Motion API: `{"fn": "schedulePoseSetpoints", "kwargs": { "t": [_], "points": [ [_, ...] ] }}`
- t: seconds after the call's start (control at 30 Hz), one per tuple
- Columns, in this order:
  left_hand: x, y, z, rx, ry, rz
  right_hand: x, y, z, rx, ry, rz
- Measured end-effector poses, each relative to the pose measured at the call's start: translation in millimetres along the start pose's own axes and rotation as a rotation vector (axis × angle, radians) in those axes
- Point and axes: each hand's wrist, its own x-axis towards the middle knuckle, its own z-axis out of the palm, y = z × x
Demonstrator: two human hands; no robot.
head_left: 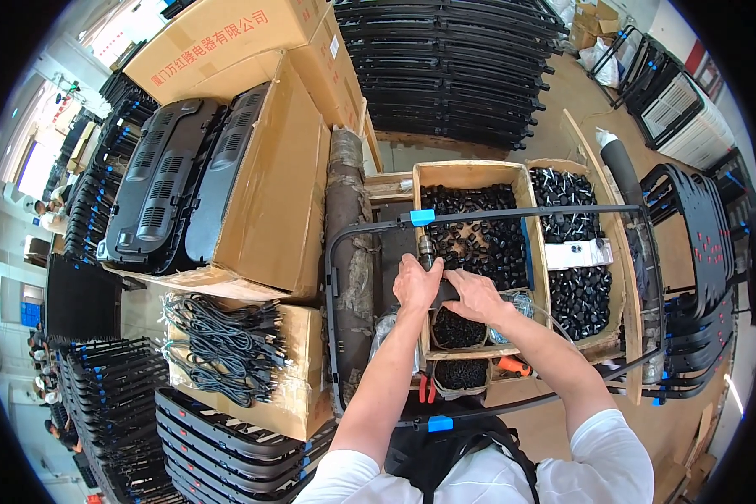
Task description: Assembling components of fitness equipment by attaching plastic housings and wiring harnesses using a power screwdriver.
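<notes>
My left hand [416, 284] is closed around the front of a dark handheld power driver with a metal nose [427, 246], which points away from me. My right hand [476, 297] wraps its dark rear body [448, 291]; the fingertips are partly hidden. Both hands are over a wooden compartment box [532, 186] filled with small black parts. A large black rounded frame [512, 216] surrounds my forearms, lying across the box. Blue pieces sit on its far bar and its near bar, such as the far blue piece [422, 218].
Left of the frame stand a cable bundle [227, 349] on a carton and an open cardboard box [281, 181] holding black moulded housings [164, 181]. Stacked black frames [454, 76] rise behind. Red-handled pliers [427, 388] and an orange-handled tool [515, 365] lie near me.
</notes>
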Motion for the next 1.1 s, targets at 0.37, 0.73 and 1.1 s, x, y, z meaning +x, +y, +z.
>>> {"fn": "schedulePoseSetpoints", "kwargs": {
  "t": [0.37, 0.73, 1.1],
  "points": [
    [-4, -6, -3, 0.004, -0.005, 0.017, -8, -14, 10, -0.019, 0.054, -0.009],
    [-22, -7, -2, 0.020, -0.002, 0.047, -22, -15, 14, 0.013, 0.044, 0.011],
    [-152, -33, -37, -0.349, 0.053, 0.062, -135, -97, 4, -0.012, 0.225, -0.100]
  ]
}}
